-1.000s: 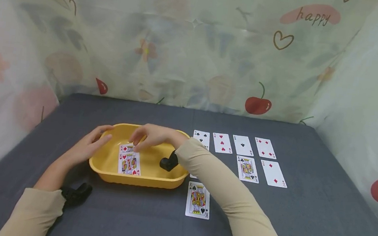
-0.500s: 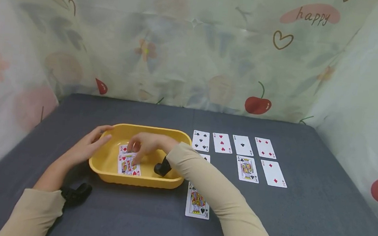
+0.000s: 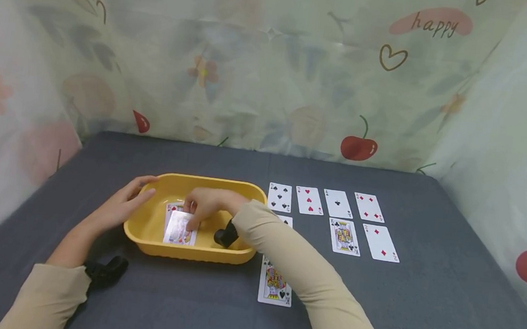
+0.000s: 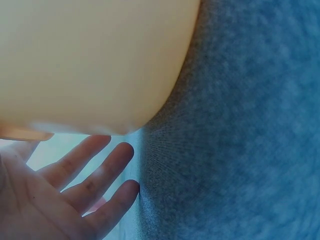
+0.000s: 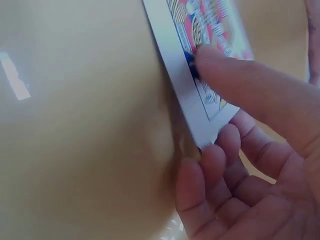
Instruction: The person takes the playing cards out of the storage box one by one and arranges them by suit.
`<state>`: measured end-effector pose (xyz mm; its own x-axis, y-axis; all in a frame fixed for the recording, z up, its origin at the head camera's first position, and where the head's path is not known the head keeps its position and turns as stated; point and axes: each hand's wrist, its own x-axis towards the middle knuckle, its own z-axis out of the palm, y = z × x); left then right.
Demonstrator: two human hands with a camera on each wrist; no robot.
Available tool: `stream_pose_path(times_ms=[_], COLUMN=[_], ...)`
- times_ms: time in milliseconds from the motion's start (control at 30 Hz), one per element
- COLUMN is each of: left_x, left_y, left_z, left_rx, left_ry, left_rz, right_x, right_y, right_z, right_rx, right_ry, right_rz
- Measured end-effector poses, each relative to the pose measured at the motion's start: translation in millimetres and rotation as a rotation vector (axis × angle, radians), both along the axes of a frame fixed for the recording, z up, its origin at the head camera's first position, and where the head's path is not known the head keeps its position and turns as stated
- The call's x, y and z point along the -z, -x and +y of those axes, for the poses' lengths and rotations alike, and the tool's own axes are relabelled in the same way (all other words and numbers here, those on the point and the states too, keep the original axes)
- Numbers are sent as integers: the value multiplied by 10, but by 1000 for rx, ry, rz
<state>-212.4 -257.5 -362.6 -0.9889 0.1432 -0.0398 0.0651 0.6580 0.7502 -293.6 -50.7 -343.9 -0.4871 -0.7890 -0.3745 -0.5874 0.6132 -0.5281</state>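
My right hand (image 3: 208, 202) is inside the yellow plastic tray (image 3: 191, 253) and pinches a playing card (image 3: 179, 229), the king of hearts. In the right wrist view the thumb (image 5: 240, 77) presses on the card's printed face, with the other fingers curled beneath its edge. The card tilts and catches a bright glare. Behind it in the tray lies another card (image 3: 173, 207) with a red diamond, partly covered. My left hand (image 3: 125, 202) rests at the tray's left end; in the left wrist view its fingers (image 4: 107, 170) are spread and fairly straight beside the tray's outer wall.
Right of the tray, face-up cards lie in rows on the dark cloth, among them a five of spades (image 3: 280, 197), a king of clubs (image 3: 345, 237) and a two of diamonds (image 3: 381, 243). A king of spades (image 3: 275, 282) lies nearer, partly under the right sleeve (image 3: 301, 265).
My right hand has come down onto the king of hearts, taken hold of it and tilted it up, shifting slightly right. The left hand has stayed at the tray.
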Motion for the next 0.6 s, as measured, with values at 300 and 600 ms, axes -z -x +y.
stream_pose_path(times_ms=[300, 600], left_x=[20, 13], left_y=[10, 12], left_z=[-4, -11], left_rx=[12, 14], left_ry=[-11, -9], left_rz=[8, 18], right_x=[-169, -427], right_y=[61, 37], right_z=[195, 502], right_rx=[-16, 63], right_ry=[67, 221], right_rz=[-138, -209])
